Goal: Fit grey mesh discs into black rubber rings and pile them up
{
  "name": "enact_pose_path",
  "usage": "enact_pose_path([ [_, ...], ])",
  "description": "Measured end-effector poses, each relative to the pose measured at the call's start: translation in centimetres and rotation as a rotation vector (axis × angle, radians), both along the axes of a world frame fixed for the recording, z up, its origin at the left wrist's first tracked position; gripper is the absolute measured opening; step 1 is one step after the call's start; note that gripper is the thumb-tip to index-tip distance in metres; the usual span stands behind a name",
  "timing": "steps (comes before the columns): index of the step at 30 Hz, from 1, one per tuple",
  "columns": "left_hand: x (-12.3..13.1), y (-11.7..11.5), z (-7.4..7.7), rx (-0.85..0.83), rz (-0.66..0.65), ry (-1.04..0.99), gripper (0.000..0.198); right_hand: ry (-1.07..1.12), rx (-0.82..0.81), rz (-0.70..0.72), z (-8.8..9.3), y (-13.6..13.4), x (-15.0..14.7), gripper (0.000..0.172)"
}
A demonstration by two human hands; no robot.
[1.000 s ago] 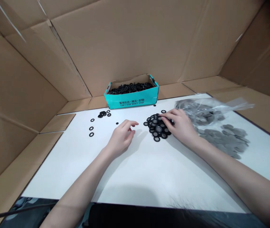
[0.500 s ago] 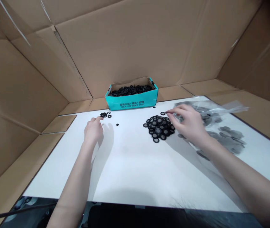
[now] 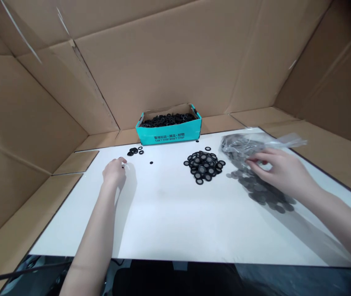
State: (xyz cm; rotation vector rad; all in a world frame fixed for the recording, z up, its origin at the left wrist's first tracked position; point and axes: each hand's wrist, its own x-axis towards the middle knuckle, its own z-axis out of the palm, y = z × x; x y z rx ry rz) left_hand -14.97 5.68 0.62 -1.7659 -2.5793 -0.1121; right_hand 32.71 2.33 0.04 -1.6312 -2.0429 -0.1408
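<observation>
Although many black rings in the pile [image 3: 202, 167] to the left of the right hand [image 3: 274, 164] already show a grey centre, much work seems to be left. Of the parts without a partner, loose grey discs [image 3: 264, 191] lie below and near the right hand, and a few loose rings [image 3: 134, 151] lie just beyond the left hand [image 3: 114, 172]. The right hand has thumb and forefinger brought nearly together at the tips, other fingers bent; whether a disc is between them, I cannot tell. The left hand is curled with its fingers down, and dark bits show at the fingertips (perhaps a ring, but it is too small to be sure).

Beyond both hands, and between them, there stands a teal box [image 3: 169, 139] filled with many more rings [image 3: 167, 120]. Just past the right fingertips lies a clear plastic bag [image 3: 240, 144] with grey discs inside; the right hand covers part of it. To the right of the left hand, one small black piece [image 3: 151, 163] lies alone on the white table [image 3: 163, 222].
</observation>
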Motion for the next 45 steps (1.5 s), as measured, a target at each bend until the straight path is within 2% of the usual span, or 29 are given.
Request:
enact_pose_path([
  [4,0.2,0.0,0.0,0.013,-0.022,-0.024,0.044,-0.101,-0.07,-0.099,-1.7,-0.4,1.1,0.026],
  [8,0.4,0.0,0.1,0.019,-0.049,-0.043,0.041,-0.161,-0.115,-0.12,-3.0,-0.5,1.4,0.025],
  [13,0.9,-0.1,0.4,0.036,-0.083,-0.077,0.036,-0.147,-0.037,-0.122,-3.7,-0.7,1.0,0.023],
  [20,1.9,-0.3,0.7,0.069,-0.141,-0.128,0.033,-0.118,-0.048,-0.16,-3.4,-0.8,0.8,0.022],
  [34,2.9,-0.6,1.0,0.124,-0.225,-0.183,0.032,0.127,-0.115,-0.202,-3.3,-0.3,1.6,0.018],
  [45,3.3,-0.7,1.0,0.128,-0.247,-0.195,0.03,0.25,-0.07,-0.221,-2.4,-0.6,0.9,0.017],
])
